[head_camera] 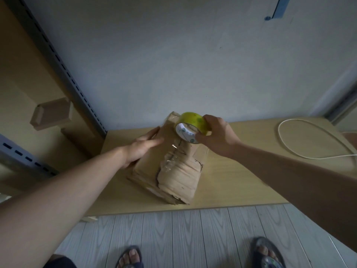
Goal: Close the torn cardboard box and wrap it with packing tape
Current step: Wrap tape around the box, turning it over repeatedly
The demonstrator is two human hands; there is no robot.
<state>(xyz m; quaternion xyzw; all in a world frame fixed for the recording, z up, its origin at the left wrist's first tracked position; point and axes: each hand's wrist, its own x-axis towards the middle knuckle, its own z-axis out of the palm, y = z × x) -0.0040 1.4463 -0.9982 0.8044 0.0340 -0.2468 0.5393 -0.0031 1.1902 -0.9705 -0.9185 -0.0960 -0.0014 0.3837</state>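
A torn brown cardboard box stands on a low wooden platform, its flaps closed and its front face ragged, with shiny clear tape across the top. My left hand rests flat against the box's upper left side, fingers straight. My right hand grips a roll of yellowish packing tape with a white core, held over the far top of the box. A strip of tape seems to run from the roll down onto the box.
A white cable loops on the platform at the right. A small cardboard box sits on a shelf at the left beside a slotted metal upright. The wall is right behind the platform. My sandalled feet stand on the grey plank floor.
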